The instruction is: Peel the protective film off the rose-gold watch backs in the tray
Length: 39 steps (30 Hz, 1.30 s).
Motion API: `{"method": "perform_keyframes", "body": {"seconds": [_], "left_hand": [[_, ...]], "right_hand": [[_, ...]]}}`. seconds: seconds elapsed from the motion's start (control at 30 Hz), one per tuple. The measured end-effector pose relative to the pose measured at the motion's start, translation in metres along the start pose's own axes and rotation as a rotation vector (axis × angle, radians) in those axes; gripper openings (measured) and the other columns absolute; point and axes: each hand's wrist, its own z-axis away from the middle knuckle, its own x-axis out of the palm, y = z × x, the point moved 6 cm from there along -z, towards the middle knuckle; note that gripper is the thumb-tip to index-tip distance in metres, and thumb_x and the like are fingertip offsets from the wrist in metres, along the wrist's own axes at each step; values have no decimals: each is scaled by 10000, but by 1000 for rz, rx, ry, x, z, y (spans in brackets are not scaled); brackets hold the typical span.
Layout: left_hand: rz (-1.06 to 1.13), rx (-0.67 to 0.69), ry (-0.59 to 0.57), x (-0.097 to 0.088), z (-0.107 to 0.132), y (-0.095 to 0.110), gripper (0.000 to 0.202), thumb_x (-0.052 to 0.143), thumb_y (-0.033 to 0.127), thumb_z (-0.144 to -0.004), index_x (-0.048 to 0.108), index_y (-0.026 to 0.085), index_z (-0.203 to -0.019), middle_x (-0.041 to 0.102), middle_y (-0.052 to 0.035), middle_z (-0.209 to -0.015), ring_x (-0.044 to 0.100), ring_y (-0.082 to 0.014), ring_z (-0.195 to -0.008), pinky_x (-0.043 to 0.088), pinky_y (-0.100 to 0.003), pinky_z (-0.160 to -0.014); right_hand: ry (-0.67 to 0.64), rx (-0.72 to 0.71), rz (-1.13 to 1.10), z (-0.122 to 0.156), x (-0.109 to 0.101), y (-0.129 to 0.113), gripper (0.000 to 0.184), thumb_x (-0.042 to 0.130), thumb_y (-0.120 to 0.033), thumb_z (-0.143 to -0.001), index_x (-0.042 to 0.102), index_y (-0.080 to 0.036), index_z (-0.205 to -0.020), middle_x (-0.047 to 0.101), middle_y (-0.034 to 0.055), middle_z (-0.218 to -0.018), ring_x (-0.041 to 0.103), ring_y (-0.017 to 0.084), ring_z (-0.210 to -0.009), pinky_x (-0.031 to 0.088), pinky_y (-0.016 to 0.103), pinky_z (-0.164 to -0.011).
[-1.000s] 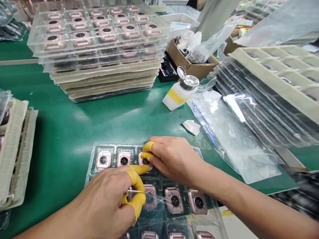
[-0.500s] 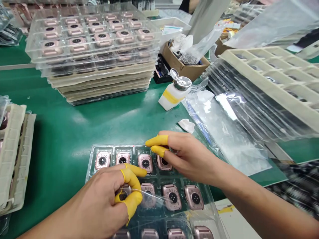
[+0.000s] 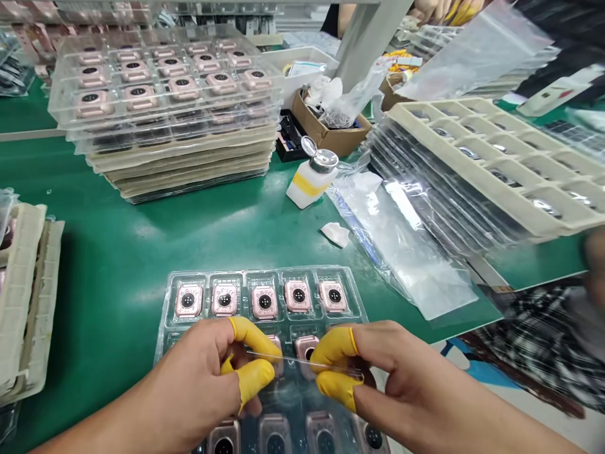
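Observation:
Both of my hands wear yellow finger cots and hover over a clear plastic tray at the bottom middle. My left hand is closed, pinching one end of a thin clear film between thumb and index finger. The film's other end is pinched by my right hand, so it stretches nearly edge-on between them. Pink watch cases lie back side up in the tray's pockets, each with a round black sensor. My hands and the film cover part of the middle row.
Stacked trays of pink watch cases stand at the back left. An open pump bottle, a white scrap and plastic bags lie beyond my right hand. Beige trays are piled at right, others at far left.
My right hand has come from the tray's back row toward me and now grips the film's right end. The film, previously hanging from my left hand, is now stretched between both.

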Motion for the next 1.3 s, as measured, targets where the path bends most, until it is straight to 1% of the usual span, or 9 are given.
{"method": "perform_keyframes", "body": {"seconds": [0.1,0.33,0.6,0.77,0.87,0.97,1.07,1.2,1.3], "left_hand": [[-37,-44,17,-1,-2,-3,175,706,349,-814,662,182,-841,624,42,-695,661,-126,-590,454,-216,-539],[-31,-49,30,-2,-3,-1,185,694,346,-796,637,173,-829,655,33,-676,662,-121,-578,486,-214,-543],[-71,-47,23,-3,-3,0,139,645,320,-792,657,184,-822,661,31,-648,638,-132,-585,471,-228,-552],[-110,-56,44,-7,-7,-6,125,643,329,-814,663,206,-815,646,38,-651,621,-139,-594,466,-240,-554],[-113,-104,38,-8,-9,-9,127,662,329,-794,663,204,-821,636,40,-633,618,-142,-575,463,-243,-545],[-122,-140,44,-7,-10,-6,175,670,368,-802,663,194,-819,641,30,-639,618,-136,-568,463,-236,-548],[-144,-147,35,-2,-11,1,250,664,431,-793,670,187,-843,685,-10,-761,632,-138,-583,456,-230,-529],[-291,4,-11,9,-17,17,209,604,385,-837,687,203,-900,729,-46,-914,656,-150,-629,497,-245,-556],[-471,144,9,13,-24,29,185,572,345,-862,678,210,-791,701,-31,-810,608,-142,-610,458,-223,-530]], "right_hand": [[0,1,-3,2,-2,7,141,627,-180,-886,746,-251,-854,754,-2,-808,691,173,-709,488,223,-508],[135,-126,-19,2,-13,2,181,665,-216,-900,676,-299,-1061,737,-2,-1068,675,179,-957,541,239,-735],[109,-330,3,-15,-4,-18,276,588,6,-825,557,-239,-949,612,-25,-905,549,139,-826,431,268,-726],[106,-548,143,-20,2,-31,225,508,15,-848,522,-210,-847,574,-2,-818,482,154,-742,384,304,-662],[85,-596,144,-18,-2,-36,246,484,27,-840,515,-217,-828,582,0,-804,493,155,-721,409,313,-666],[131,-539,-20,-19,-21,-30,281,485,26,-834,560,-239,-886,606,-21,-802,559,143,-746,455,284,-690],[169,-327,-160,-32,-41,-3,217,543,-32,-855,604,-240,-846,649,-28,-803,597,131,-747,477,253,-675],[75,-84,-235,-55,-47,33,150,579,-76,-811,641,-212,-793,636,-38,-730,550,118,-672,447,233,-604],[-1,-59,-226,-66,-43,41,167,546,-65,-799,645,-201,-802,611,-55,-704,504,98,-618,404,222,-563]]}}
